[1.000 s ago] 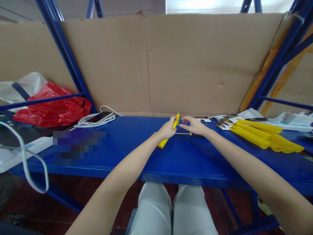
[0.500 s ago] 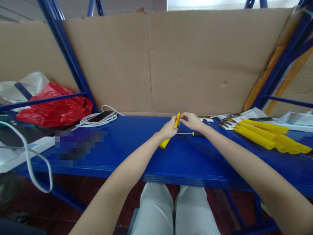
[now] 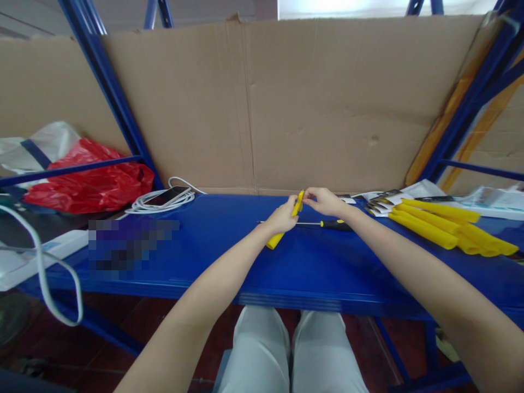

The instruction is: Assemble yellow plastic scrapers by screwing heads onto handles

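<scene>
My left hand point(image 3: 283, 216) is wrapped round a yellow tube point(image 3: 275, 240), whose lower end shows below the hand and whose upper end sticks out above it. Close to that upper end, my right hand point(image 3: 321, 201) has its fingers bent in a pinch; whatever is between them is too small to make out. A screwdriver point(image 3: 333, 224) with a black and yellow handle lies on the blue table point(image 3: 229, 251), behind the hands, its shaft pointing left.
Several yellow tubes point(image 3: 426, 229) lie at the right beside white packets point(image 3: 423, 189). A coiled white cable point(image 3: 139, 205) surrounds a phone point(image 3: 170, 195) at the left, near a red plastic bag point(image 3: 92, 177). Cardboard point(image 3: 327, 103) stands along the back.
My right hand has moved slightly, and more of the screwdriver's handle shows under the right wrist. The left hand still holds the yellow tube. The view has shifted a little.
</scene>
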{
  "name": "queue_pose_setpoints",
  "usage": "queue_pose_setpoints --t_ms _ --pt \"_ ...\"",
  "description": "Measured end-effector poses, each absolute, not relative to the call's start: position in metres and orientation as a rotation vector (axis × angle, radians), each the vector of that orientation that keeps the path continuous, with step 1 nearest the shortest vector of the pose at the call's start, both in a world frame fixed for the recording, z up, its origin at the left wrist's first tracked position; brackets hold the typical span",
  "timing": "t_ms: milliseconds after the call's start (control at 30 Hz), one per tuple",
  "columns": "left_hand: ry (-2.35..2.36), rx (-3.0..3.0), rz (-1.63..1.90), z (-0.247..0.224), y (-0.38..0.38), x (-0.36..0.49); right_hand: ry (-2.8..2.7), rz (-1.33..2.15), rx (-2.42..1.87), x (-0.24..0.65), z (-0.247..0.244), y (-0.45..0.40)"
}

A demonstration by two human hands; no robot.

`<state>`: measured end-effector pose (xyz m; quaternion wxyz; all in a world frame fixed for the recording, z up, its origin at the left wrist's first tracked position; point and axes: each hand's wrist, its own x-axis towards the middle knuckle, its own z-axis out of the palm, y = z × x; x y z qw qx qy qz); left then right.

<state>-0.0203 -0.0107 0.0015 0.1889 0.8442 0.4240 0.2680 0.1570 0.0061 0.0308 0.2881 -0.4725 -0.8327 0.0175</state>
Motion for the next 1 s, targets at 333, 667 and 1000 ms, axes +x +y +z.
queue_pose_setpoints --t_ms 333,667,1000 --pt "1.285 2.313 0.684 0.0 -0.009 -0.022 -2.348 -0.063 -1.552 0.2 0.043 0.014" --pt "1.269 2.252 0.661 0.0 -0.01 -0.022 -2.047 -0.261 -2.066 0.275 0.01 0.028" --pt "1.268 2.238 0.657 0.001 -0.01 -0.023 -2.055 -0.319 -2.265 0.267 0.0 0.011"
